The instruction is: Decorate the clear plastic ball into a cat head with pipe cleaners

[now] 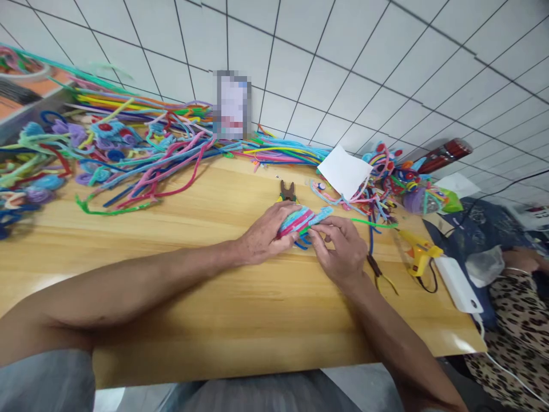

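Note:
Over the middle of the wooden table, my left hand (272, 232) is closed round a striped pipe-cleaner piece (298, 222) in pink, light blue and green. At its right end, my right hand (341, 246) pinches a green pipe cleaner (373, 224), whose free length sticks out to the right. Blue loops show below the piece, between the hands. Just beyond my left hand lie pliers (287, 191) with dark jaws, their handles partly hidden. Another pair of pliers (375, 268), with yellow handles, rests to the right of my right hand.
Heaps of coloured pipe cleaners (163, 149) cover the back left. White paper (345, 171) lies beside finished-looking pipe-cleaner figures (386, 166) at the back right. A yellow glue gun (422, 254) and a white power strip (458, 284) sit near the right edge. Someone in leopard print (510, 320) is at the right.

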`<action>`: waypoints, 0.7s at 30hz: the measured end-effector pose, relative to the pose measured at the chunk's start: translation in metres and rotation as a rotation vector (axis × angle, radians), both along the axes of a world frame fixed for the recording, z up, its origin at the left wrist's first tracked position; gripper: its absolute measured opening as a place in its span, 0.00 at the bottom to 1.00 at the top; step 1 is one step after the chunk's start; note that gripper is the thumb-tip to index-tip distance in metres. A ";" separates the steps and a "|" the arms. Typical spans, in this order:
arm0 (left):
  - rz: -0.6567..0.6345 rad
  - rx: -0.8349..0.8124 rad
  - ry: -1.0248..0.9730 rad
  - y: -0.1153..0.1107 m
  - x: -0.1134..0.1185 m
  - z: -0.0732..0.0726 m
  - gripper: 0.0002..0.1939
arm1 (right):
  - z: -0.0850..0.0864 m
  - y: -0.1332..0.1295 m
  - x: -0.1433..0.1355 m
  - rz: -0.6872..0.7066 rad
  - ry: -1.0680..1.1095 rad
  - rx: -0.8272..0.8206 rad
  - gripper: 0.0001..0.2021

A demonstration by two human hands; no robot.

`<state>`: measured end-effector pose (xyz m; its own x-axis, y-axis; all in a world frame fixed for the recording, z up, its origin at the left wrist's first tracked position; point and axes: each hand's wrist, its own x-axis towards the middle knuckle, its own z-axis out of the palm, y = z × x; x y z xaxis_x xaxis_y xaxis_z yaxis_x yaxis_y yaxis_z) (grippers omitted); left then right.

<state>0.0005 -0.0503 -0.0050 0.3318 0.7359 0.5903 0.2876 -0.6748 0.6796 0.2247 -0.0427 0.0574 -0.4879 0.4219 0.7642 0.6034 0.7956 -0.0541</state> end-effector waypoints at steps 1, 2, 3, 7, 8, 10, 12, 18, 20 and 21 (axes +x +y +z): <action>0.000 0.004 -0.003 0.001 0.000 -0.001 0.30 | -0.001 0.000 0.000 0.011 -0.001 0.003 0.08; 0.000 0.006 -0.005 0.001 0.000 -0.001 0.30 | -0.001 0.000 0.000 0.022 -0.005 0.007 0.08; -0.001 0.005 -0.007 0.001 0.000 -0.001 0.30 | -0.002 0.000 0.000 0.029 -0.009 0.012 0.08; -0.002 -0.005 -0.014 0.001 0.000 0.000 0.29 | -0.002 0.000 0.001 0.040 -0.036 0.022 0.08; -0.003 -0.010 -0.017 0.000 -0.001 0.000 0.29 | -0.002 0.000 0.001 0.043 -0.047 0.023 0.08; -0.008 -0.022 -0.027 -0.001 -0.001 0.001 0.29 | -0.001 0.000 0.001 0.053 -0.070 0.020 0.07; -0.012 -0.038 -0.038 -0.001 -0.002 0.001 0.29 | -0.002 0.000 0.000 0.069 -0.083 0.007 0.07; -0.034 -0.060 -0.039 -0.004 -0.005 0.003 0.28 | -0.010 -0.002 -0.001 0.079 -0.072 -0.044 0.13; -0.047 -0.085 -0.061 -0.005 -0.006 0.005 0.27 | -0.012 -0.003 -0.001 0.078 -0.072 -0.048 0.14; -0.051 -0.103 -0.075 -0.006 -0.006 0.007 0.27 | -0.012 -0.003 -0.001 0.078 -0.072 -0.048 0.14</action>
